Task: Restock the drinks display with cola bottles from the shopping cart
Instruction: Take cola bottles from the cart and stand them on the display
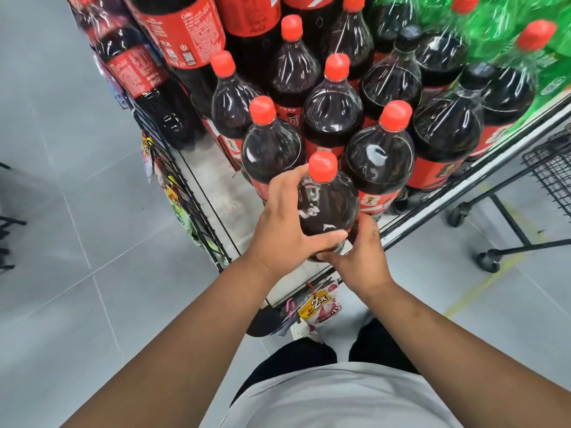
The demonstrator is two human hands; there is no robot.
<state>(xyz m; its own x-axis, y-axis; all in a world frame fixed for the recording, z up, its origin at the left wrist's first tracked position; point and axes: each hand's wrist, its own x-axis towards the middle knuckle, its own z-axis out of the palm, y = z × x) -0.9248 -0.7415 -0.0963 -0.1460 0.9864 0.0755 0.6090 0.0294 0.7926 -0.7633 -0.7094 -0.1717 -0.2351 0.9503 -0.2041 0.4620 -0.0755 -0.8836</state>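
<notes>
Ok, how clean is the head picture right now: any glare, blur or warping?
Head view: the held cola bottle, left hand and right hand are sharp; white glare streaks cover the stocked cola bottles; the green bottles at top right smear; wide-angle warping tilts the edges.

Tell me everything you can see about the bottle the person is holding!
It is a big bottle of clear plastic, full of dark cola, with a red cap. It is about upright at the front corner of the shelf, in front of other cola bottles. The left hand curls round its left side, thumb across the front. The right hand grips it low on the right. Its bottom is hidden, so I cannot tell if it rests on the shelf.
</notes>
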